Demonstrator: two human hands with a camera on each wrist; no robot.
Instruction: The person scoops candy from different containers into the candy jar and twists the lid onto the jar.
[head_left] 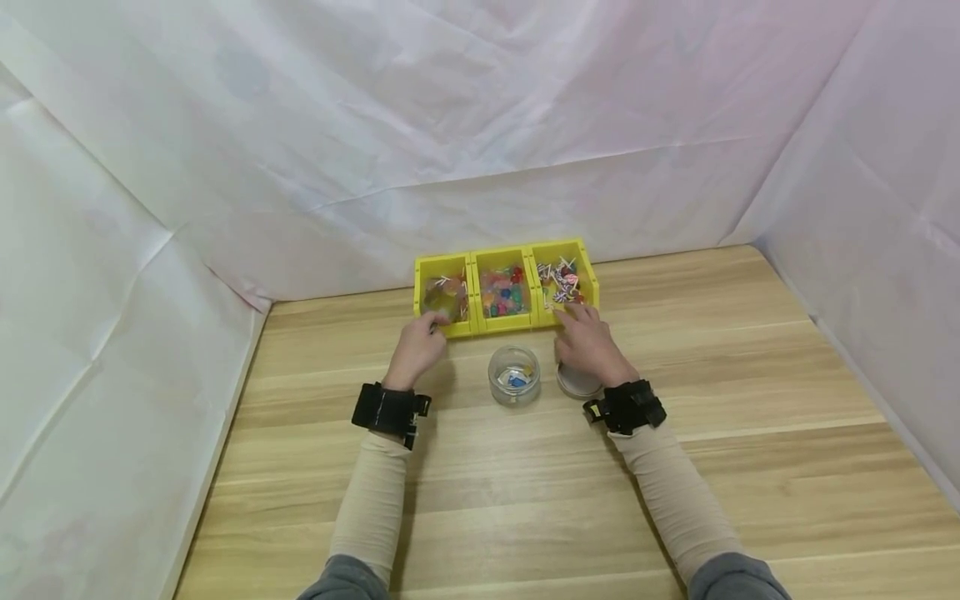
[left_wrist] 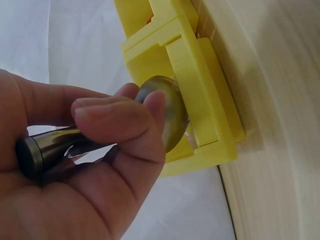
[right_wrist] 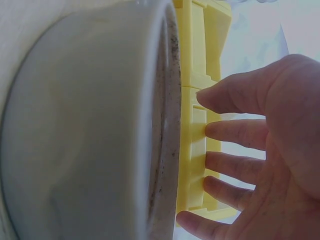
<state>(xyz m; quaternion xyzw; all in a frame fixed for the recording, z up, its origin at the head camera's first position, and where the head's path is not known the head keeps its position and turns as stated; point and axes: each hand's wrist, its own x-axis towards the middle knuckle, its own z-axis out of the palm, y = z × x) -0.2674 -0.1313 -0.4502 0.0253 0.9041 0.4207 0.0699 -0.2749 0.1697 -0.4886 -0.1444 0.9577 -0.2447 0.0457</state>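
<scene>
My left hand (head_left: 417, 348) grips a metal spoon (left_wrist: 167, 115) with a dark, thick handle. The spoon's round bowl dips into the left bin (head_left: 442, 331) of three joined yellow bins, where white-stick lollipops (head_left: 462, 310) lie. Lollipops with striped and red heads (head_left: 566, 282) fill the right bin (head_left: 592, 292); at its front wall my right hand (head_left: 588, 343) has its fingers spread, holding nothing. Beneath that hand lies a round pale lid (right_wrist: 85, 125). Between the hands stands a clear jar (head_left: 514, 396) with a few small blue and yellow pieces inside.
The middle bin (head_left: 498, 323) holds colourful wrapped candies (head_left: 506, 296). Behind the bins, a white cloth (head_left: 480, 200) hangs along the back edge of the wooden table (head_left: 510, 500), with more cloth at both sides.
</scene>
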